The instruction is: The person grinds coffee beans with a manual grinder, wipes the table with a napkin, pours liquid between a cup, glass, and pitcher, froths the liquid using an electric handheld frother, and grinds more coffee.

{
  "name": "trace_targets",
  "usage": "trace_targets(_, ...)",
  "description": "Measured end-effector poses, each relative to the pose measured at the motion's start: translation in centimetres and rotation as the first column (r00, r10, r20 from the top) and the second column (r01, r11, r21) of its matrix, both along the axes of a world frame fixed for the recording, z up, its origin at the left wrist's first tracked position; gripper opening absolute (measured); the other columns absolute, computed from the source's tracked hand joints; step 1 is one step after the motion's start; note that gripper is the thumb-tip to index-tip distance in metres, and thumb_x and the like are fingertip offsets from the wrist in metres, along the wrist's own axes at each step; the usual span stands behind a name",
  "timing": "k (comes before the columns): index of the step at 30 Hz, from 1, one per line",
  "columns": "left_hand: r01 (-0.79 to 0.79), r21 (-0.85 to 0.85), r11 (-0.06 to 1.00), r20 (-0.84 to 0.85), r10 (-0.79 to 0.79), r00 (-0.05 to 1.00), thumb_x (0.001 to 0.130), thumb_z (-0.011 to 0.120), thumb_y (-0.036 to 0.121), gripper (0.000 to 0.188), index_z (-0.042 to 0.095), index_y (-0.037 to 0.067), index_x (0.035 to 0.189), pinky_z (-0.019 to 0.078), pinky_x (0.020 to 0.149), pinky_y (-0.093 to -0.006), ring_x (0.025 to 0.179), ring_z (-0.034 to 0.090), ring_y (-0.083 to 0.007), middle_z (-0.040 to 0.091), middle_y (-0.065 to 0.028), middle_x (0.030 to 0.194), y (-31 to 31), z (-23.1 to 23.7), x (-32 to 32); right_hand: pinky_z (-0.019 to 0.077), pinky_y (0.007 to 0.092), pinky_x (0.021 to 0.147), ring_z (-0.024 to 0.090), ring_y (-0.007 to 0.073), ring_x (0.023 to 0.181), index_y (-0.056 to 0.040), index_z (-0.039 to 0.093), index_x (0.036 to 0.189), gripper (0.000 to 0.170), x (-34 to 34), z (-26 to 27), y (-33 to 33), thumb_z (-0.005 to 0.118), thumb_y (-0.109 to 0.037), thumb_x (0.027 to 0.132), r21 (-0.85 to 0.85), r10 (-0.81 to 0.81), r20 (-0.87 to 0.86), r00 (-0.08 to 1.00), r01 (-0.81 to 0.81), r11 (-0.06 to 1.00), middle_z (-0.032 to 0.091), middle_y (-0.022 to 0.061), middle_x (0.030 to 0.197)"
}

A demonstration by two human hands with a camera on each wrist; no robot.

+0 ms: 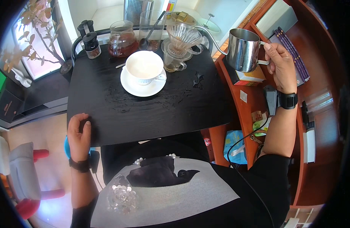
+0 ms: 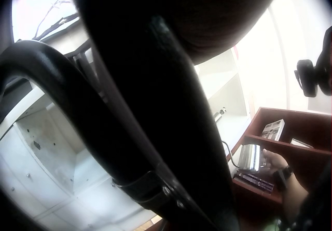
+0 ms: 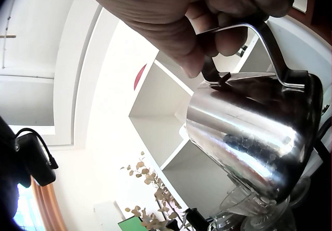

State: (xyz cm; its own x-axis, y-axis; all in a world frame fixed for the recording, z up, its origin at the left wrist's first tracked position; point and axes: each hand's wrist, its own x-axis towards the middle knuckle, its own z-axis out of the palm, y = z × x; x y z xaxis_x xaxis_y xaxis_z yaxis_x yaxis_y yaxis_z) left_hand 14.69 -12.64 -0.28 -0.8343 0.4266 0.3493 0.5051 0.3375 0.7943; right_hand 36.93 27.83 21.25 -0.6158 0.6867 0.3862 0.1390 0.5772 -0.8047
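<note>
My right hand (image 1: 281,66) grips the handle of a polished steel gooseneck kettle (image 1: 241,53), held up at the table's right side, above the wooden shelves. In the right wrist view the fingers and thumb curl round the handle, and the kettle body (image 3: 249,132) hangs below them. The long thin spout (image 1: 213,38) curves back toward the table. My left hand (image 1: 80,136) rests at the left front edge of the black table (image 1: 118,117), fingers loosely bent, holding nothing. A white teacup (image 1: 144,66) stands on its saucer (image 1: 140,91) near the middle. Behind it is a clear ribbed dripper (image 1: 184,38) on a glass cup (image 1: 174,62).
A glass pot of brown liquid (image 1: 122,43), a tall glass with a black spoon (image 1: 150,40) and a small grinder-like jar (image 1: 92,47) line the table's back. Wet patches mark the tabletop. Boxes (image 1: 249,78) and purple pencils (image 1: 293,55) lie on the right shelves.
</note>
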Motion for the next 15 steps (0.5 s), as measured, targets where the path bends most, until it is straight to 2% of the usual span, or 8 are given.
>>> trace_targets(11, 0.002, 0.005, 1.0, 0.004, -0.002, 1.0, 0.077, 0.053, -0.002, 0.017, 0.056, -0.002, 0.094, 0.0406, 0.086, -0.0288, 0.094, 0.054, -0.023, 0.056, -0.0116, 0.097, 0.02, -0.07, -0.04, 0.0265, 0.0157, 0.041, 0.035, 0.0003, 0.044, -0.0078, 0.058, 0.077, 0.019, -0.1, -0.05, -0.14, 0.063, -0.026, 0.082, -0.003, 0.011, 0.0, 1.0, -0.011, 1.0, 0.049, -0.0052, 0.062)
trace_targets(15, 0.009, 0.012, 1.0, 0.007, -0.009, 1.0, 0.077, 0.052, -0.002, 0.017, 0.056, -0.002, 0.094, 0.0406, 0.085, -0.0285, 0.094, 0.054, -0.0228, 0.056, -0.0115, 0.097, -0.01, -0.02, -0.06, 0.0275, 0.015, 0.04, 0.035, 0.0001, 0.044, -0.0102, 0.056, 0.077, 0.018, 0.05, -0.05, 0.32, 0.06, -0.026, 0.085, 0.006, 0.037, 0.052, 0.998, -0.037, 0.999, 0.048, -0.0055, 0.063)
